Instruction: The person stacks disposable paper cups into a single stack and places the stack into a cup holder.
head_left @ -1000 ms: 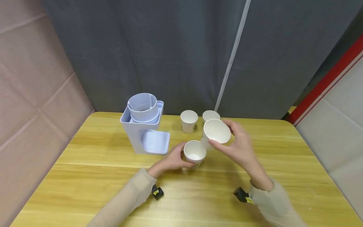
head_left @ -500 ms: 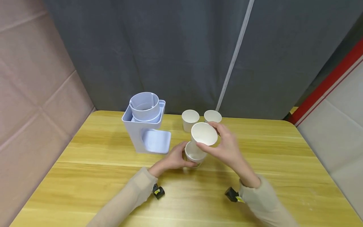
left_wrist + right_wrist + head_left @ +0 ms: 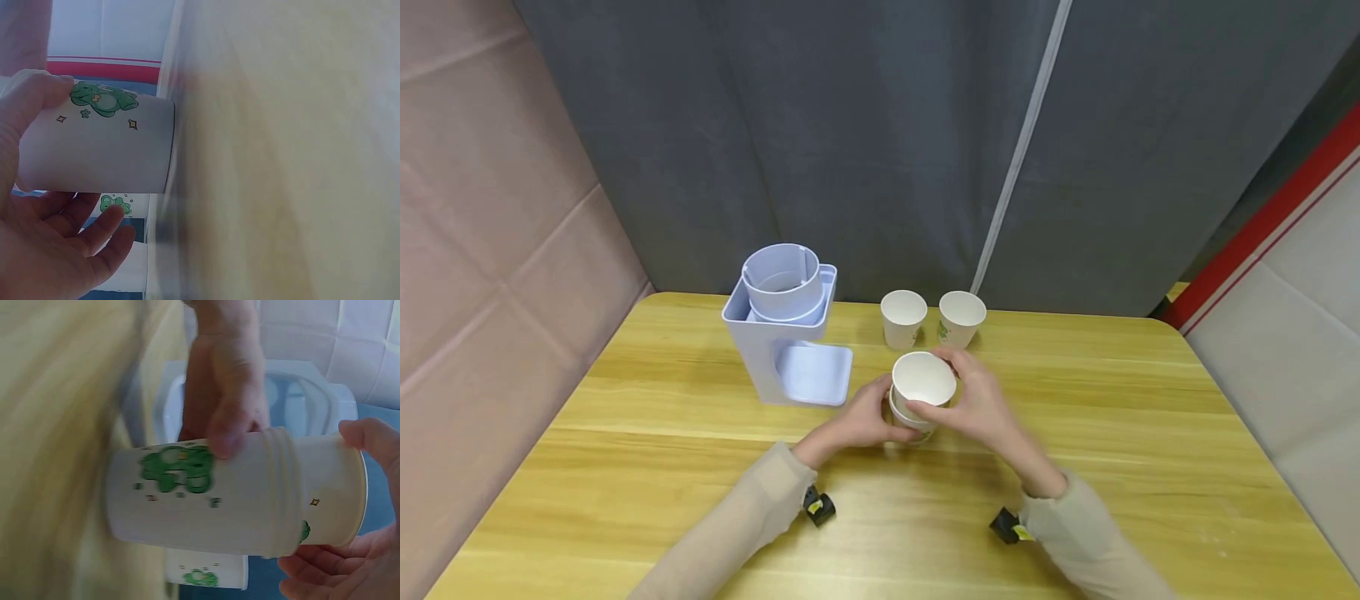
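My left hand (image 3: 859, 418) grips a white paper cup (image 3: 234, 519) standing upright on the table, its side printed with a green cartoon animal. Several rims lie close together at its top in the right wrist view, so cups are nested there. With thumb and fingers, my right hand (image 3: 983, 407) holds another paper cup (image 3: 924, 377) near its rim. The base of this upper cup sits down inside the stack, and its upper part sticks out. From above it hides most of the lower stack's mouth.
Two more paper cups, one on the left (image 3: 902, 318) and one on the right (image 3: 961, 318), stand upright behind the hands. Left of them is a pale blue plastic holder (image 3: 752, 354) with a round tube on top and a tray. A grey curtain (image 3: 865, 150) hangs behind the wooden table (image 3: 1120, 417).
My right hand has carried its cup left and down, from beside the stack to over it and then partly into it. My left hand keeps its grip in the same place.
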Motion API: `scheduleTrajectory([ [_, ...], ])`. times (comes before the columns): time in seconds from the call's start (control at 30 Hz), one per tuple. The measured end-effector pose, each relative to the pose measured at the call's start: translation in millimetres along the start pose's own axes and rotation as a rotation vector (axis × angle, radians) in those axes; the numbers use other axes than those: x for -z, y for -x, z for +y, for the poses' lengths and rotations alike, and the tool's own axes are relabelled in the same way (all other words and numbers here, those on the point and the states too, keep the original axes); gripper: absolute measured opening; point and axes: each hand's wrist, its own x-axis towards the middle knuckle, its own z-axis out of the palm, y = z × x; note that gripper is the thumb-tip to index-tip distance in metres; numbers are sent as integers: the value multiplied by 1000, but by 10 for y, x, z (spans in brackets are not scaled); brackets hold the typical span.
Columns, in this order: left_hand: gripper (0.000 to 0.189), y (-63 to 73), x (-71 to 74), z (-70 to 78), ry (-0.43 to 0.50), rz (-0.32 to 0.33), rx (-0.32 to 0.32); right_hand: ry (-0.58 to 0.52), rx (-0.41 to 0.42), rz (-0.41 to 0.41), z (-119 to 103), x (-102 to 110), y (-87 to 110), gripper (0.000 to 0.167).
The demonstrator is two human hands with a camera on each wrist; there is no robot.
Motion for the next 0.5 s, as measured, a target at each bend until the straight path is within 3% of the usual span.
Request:
scheduleTrajectory([
  [0.5, 73, 18, 16, 27, -16, 4, 4, 4, -17, -61, 131, -139, 73, 69],
])
